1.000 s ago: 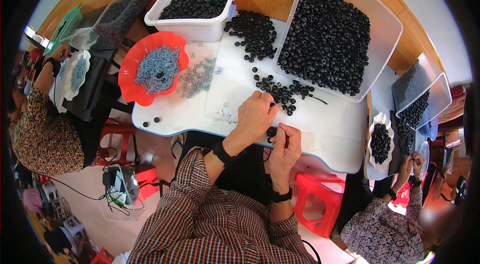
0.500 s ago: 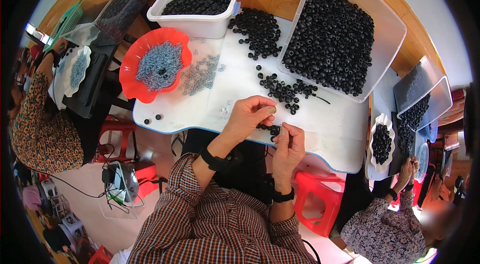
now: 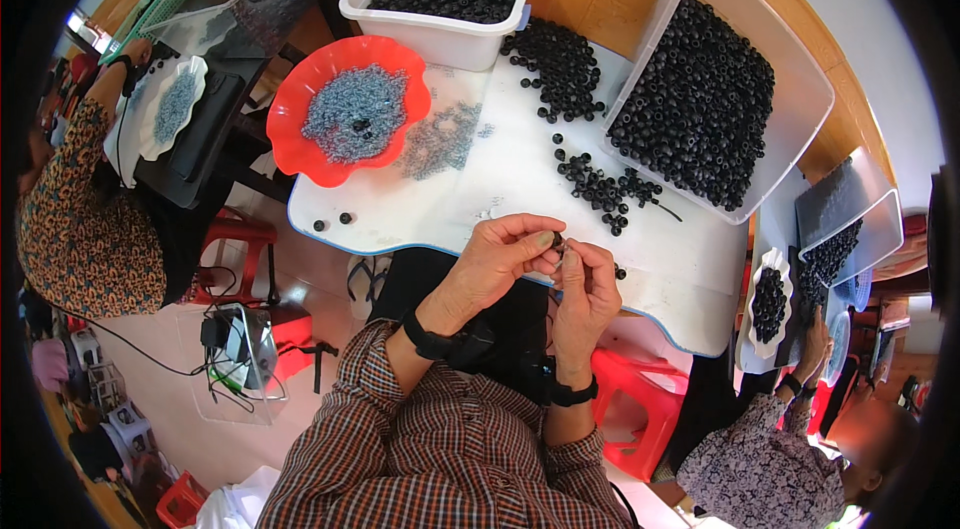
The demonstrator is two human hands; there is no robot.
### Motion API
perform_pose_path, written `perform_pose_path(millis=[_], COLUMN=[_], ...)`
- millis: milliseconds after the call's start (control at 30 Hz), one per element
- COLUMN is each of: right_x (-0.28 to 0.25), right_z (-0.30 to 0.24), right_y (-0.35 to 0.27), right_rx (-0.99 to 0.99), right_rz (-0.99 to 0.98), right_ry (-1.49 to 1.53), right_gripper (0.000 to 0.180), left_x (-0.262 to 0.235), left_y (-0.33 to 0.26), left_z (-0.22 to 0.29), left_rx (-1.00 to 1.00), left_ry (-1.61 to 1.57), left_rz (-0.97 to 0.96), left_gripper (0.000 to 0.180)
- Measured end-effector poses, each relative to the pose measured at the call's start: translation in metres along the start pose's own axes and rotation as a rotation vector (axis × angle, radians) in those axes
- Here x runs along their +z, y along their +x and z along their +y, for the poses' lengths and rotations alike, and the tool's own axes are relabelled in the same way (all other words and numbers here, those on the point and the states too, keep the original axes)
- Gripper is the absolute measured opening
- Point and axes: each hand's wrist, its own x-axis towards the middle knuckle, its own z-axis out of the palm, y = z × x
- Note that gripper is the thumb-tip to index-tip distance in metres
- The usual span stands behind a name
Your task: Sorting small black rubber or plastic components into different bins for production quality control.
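Observation:
Close together over the table's front edge, both my hands are closed in pinches. Between thumb and forefinger my left hand (image 3: 500,254) grips a small black round piece (image 3: 557,240). My right hand (image 3: 586,291) has its thumb and forefinger pressed together right beside that piece; what they hold is too small to make out. Another black piece shows just past the right fingers. Beyond the hands lies a loose cluster of black ring-like pieces (image 3: 597,187) with holes. A red scalloped dish (image 3: 290,129) of small clear bluish pieces (image 3: 355,109) stands at the left of the table.
A white tub (image 3: 430,36) and a large clear bin (image 3: 795,119) hold black pieces, with a heap (image 3: 560,69) between them. Two black pieces lie near the left edge. Co-workers sit at left (image 3: 90,219) and right (image 3: 765,469). A red stool (image 3: 640,409) stands below.
The view has shifted, so the table appears further right. My left hand now grips a black piece close to the right fingertips. Earlier its fingertips showed no black piece, and one was at the right fingers.

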Motion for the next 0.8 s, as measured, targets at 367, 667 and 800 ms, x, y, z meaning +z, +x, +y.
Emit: perform_pose_path(millis=[367, 667, 800], right_x=[0.019, 0.023, 0.021], right_z=[-0.002, -0.004, -0.001], right_y=[-0.013, -0.018, -0.018], right_rx=[-0.047, 0.007, 0.173], right_rz=[-0.026, -0.153, -0.238], right_ry=[-0.024, -0.032, 0.086], right_gripper=[0.010, 0.009, 0.005], left_x=[-0.006, -0.018, -0.028], left_y=[-0.022, -0.039, -0.047], left_z=[0.012, 0.020, 0.026], left_rx=[0.053, 0.068, 0.028], left_ry=[0.085, 0.244, 0.257], left_rz=[0.049, 0.104, 0.066], left_gripper=[0.024, 0.021, 0.021])
